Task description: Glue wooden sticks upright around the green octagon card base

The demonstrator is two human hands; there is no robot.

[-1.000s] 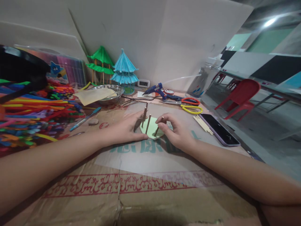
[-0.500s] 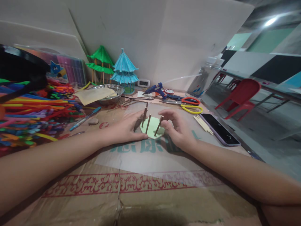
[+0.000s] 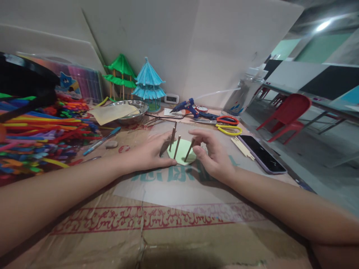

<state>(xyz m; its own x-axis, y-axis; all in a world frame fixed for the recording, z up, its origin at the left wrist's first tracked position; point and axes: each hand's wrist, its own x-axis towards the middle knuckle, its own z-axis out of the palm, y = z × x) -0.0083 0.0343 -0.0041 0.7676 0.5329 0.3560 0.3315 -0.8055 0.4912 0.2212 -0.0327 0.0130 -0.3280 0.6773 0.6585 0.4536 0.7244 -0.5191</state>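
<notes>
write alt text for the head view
Two bare hands work a small green card with thin sticks standing in it: left hand flat beside it, right hand pinching one stick. Straws, glue gun, scissors and phone surround them.

Both forearms are bare, with no sleeve in sight. The left hand [image 3: 150,153] and right hand [image 3: 214,158] wear no gloves, rings, watch or bracelet.
</notes>
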